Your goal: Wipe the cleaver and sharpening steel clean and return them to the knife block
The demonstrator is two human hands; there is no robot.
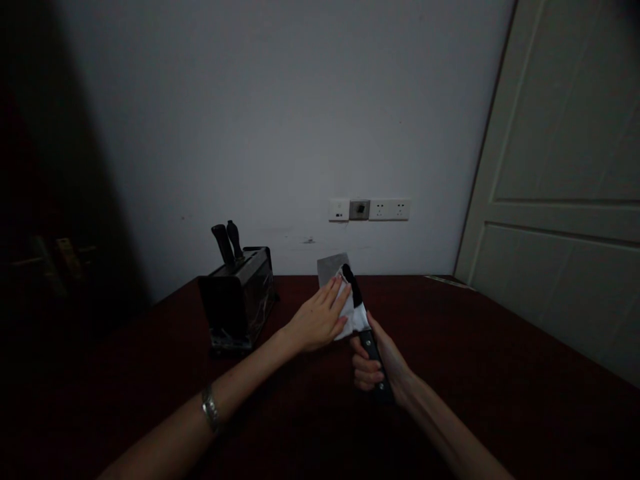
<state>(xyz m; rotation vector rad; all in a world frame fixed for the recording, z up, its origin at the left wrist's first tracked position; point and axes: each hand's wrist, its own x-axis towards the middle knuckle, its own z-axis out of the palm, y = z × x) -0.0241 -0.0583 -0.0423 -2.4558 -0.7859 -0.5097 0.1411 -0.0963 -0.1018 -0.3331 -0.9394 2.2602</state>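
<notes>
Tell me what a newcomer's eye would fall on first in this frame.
Dead centre, the right hand grips a broad knife by its black handle, while the left hand presses a white cloth flat against its blade. Left of them, a knife block with two black handles sticking up stands on the dark red table; a white socket strip shows on the wall behind.

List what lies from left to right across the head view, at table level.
bracelet → knife block → left hand → right hand, closed around the knife handle → door. The cloth and blade overlap the hands, so they are left out.
</notes>
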